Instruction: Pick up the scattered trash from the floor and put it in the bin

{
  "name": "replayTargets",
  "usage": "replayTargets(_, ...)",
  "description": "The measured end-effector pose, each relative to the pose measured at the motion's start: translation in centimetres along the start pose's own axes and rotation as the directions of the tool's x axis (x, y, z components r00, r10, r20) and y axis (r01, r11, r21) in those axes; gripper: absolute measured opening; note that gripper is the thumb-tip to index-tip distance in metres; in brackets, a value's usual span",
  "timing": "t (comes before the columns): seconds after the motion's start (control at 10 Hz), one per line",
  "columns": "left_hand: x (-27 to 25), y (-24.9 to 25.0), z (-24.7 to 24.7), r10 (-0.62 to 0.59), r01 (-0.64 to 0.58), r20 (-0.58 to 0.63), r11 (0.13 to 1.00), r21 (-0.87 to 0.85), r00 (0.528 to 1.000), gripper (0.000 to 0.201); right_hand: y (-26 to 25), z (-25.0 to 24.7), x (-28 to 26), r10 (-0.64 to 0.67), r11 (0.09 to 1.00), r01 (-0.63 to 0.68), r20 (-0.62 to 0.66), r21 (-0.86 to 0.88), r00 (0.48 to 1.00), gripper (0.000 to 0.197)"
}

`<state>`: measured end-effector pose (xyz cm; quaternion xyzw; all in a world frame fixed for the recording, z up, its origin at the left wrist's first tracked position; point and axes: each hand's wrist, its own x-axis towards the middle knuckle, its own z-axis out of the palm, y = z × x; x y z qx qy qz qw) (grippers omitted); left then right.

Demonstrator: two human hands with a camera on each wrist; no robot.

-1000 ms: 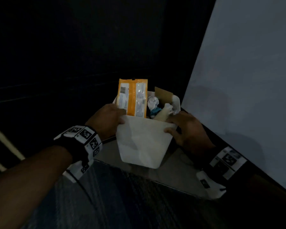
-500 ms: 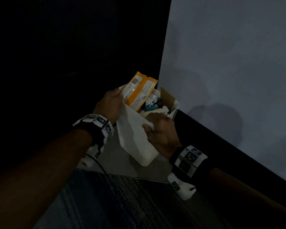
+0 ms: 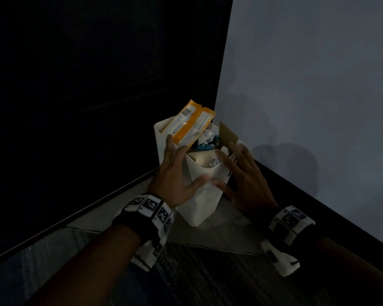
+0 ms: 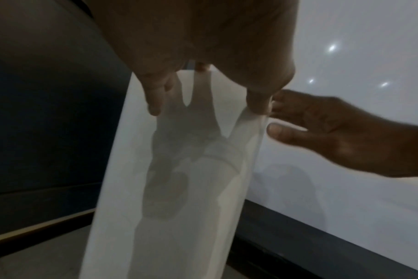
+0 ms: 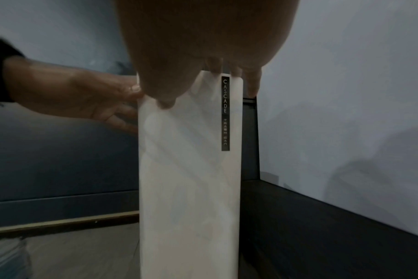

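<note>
Dim floor corner: bin (image 3: 199, 202), overfull; our left hand (image 3: 175, 173) and right hand (image 3: 245, 180), seemingly flat-fingered, steady its sides.

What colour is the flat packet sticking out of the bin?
Orange with white label panels; head view shows it best.

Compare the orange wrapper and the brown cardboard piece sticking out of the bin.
The orange wrapper is glossy with printed white labels and a barcode; the cardboard piece is plain, matte brown. The orange wrapper leans at the white bin's left side, the cardboard piece at its far right by the wall. Both poke above the rim.
</note>
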<state>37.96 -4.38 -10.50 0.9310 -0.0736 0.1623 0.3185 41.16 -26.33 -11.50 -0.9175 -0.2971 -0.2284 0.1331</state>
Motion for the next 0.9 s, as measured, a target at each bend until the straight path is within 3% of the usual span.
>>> replayTargets(0.2, 2.2, 0.4, 0.0, -0.085, 0.083, 0.031, 0.995, 0.058, 0.996, 0.086, 1.3, 1.7, 1.8, 0.011, 0.998, -0.012, 0.010, 0.057, 1.000, 0.064)
replayTargets(0.5, 2.9, -0.8, 0.0, -0.104, 0.097, 0.057, 0.989, 0.114, 0.993, 0.090, 1.6, 2.8, 2.4, -0.015, 0.995, 0.016, -0.013, 0.097, 1.000, 0.065)
replayTargets(0.7, 2.7, -0.5, -0.5, -0.116, 0.097, 0.137, 0.986, 0.135, 0.984, 0.107, 1.5, 1.8, 2.4, 0.001, 1.000, -0.001, 0.080, 0.012, 0.997, 0.075)
replayTargets(0.8, 3.0, -0.7, -2.4, -0.161, 0.111, 0.275, 0.976, 0.186, 0.948, 0.128, 0.8, 0.4, 2.8, 0.013, 0.998, -0.009, 0.066, -0.066, 0.998, 0.087)
replayTargets(0.9, 3.1, 0.0, -5.2, -0.084, 0.043, 0.308, 0.989, 0.139, 0.948, 0.131, -1.3, -1.3, 3.8, 0.014, 0.999, -0.012, -0.045, 0.047, 0.999, 0.095)
